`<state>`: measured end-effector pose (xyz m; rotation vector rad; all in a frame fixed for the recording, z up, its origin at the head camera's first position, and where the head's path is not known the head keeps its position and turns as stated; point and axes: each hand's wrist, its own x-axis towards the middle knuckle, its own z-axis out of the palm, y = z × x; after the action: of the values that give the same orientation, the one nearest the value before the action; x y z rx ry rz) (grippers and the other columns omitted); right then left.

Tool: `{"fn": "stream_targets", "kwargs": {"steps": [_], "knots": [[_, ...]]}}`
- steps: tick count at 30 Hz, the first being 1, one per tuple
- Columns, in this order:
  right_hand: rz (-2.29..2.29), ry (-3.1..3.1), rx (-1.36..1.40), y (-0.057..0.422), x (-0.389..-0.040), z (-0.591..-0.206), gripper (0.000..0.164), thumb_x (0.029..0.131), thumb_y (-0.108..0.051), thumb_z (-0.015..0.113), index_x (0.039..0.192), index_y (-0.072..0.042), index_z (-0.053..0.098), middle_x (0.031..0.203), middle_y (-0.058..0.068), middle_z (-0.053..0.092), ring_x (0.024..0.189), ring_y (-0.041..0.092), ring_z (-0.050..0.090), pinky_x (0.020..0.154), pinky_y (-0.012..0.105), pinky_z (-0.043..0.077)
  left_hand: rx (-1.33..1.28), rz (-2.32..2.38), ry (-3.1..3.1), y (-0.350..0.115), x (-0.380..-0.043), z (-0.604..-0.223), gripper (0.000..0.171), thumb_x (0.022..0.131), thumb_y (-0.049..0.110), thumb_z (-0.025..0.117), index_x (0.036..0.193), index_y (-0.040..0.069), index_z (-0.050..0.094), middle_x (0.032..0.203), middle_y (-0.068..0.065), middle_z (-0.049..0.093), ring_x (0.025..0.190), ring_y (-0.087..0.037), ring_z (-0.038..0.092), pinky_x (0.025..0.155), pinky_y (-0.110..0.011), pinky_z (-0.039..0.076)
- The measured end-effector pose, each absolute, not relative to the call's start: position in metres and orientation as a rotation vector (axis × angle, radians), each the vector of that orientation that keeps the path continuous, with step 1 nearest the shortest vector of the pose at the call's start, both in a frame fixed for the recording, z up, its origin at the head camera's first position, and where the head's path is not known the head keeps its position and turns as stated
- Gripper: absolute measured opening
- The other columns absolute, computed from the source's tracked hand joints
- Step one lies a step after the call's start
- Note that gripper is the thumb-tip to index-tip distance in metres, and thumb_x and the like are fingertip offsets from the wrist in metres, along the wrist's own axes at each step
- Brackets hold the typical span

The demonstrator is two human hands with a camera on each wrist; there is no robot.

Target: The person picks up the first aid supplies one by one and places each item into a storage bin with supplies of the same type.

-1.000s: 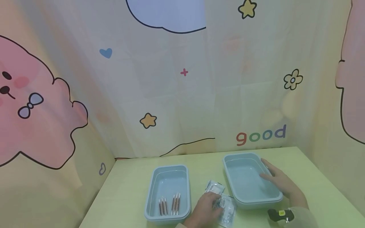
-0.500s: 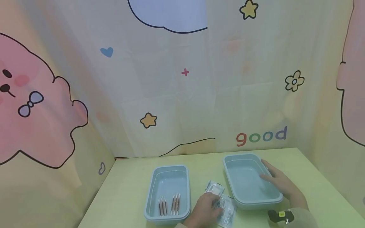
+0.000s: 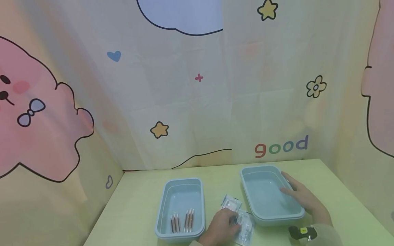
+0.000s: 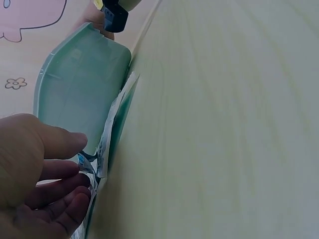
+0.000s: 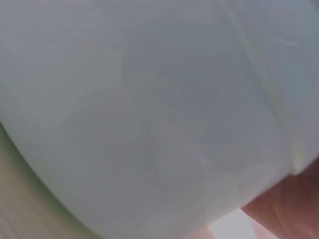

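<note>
In the head view, my left hand (image 3: 222,226) rests on two flat, shiny silver-and-clear packets (image 3: 245,228) lying between two light blue trays. The left wrist view shows its thumb apart from the loosely bent fingers, with fingertips right at the edge of a packet (image 4: 112,129). My right hand (image 3: 303,198) grips the far right side of the right tray (image 3: 267,196), thumb over the rim and fingers along the outer wall. That tray has nothing in it. Its pale wall (image 5: 149,114) fills most of the right wrist view, where only a bit of hand shows.
The left tray (image 3: 184,191) holds several thin brown cotton swabs (image 3: 189,220) with white tips, in two groups. Both trays stand on a pale yellow-green table (image 3: 135,205). A cartoon-printed curtain (image 3: 184,102) encloses its back and sides.
</note>
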<state>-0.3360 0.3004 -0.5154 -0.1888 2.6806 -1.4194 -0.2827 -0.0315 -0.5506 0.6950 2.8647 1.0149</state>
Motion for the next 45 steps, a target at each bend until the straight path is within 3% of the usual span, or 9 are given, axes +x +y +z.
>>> {"fn": "stream_targets", "kwargs": {"steps": [14,24,32,45], "knots": [[-1.428,2.676,-0.184,0.3009,-0.3372,-0.5159,0.082,0.097,-0.042,0.055,0.157,-0.015,0.007,0.16,0.026,0.008,0.141,0.056,0.01,0.106,0.071,0.021,0.635,1.056,2.776,-0.0272,-0.2806,-0.5468,0.028,0.083,0.021,0.074,0.11,0.014,0.073,0.088,0.011,0.066,0.076,0.003,0.055,0.066,-0.018,0.049],[-1.434,2.67,-0.185,0.3018,-0.3381,-0.5167,0.082,0.096,-0.041,0.055,0.157,-0.015,0.007,0.16,0.026,0.007,0.141,0.056,0.009,0.106,0.072,0.02,0.682,1.034,2.838,-0.0253,-0.2825,-0.5498,0.023,0.078,0.009,0.073,0.101,0.015,0.077,0.092,0.008,0.074,0.078,0.004,0.061,0.067,-0.017,0.051],[-1.43,2.67,-0.191,0.3029,-0.3411,-0.5189,0.082,0.097,-0.041,0.055,0.157,-0.016,0.006,0.16,0.026,0.008,0.141,0.056,0.01,0.106,0.072,0.021,0.677,1.047,2.849,-0.0247,-0.2838,-0.5516,0.016,0.077,0.009,0.074,0.092,0.014,0.078,0.084,0.008,0.074,0.074,0.004,0.062,0.064,-0.015,0.051],[-1.398,2.678,-0.179,0.3017,-0.3399,-0.5157,0.083,0.097,-0.044,0.054,0.157,-0.016,0.005,0.16,0.027,0.008,0.14,0.057,0.012,0.104,0.071,0.026,0.593,1.037,2.829,-0.0232,-0.2841,-0.5492,0.016,0.078,0.01,0.075,0.092,0.016,0.078,0.082,0.01,0.073,0.071,0.004,0.061,0.063,-0.016,0.051]]}}
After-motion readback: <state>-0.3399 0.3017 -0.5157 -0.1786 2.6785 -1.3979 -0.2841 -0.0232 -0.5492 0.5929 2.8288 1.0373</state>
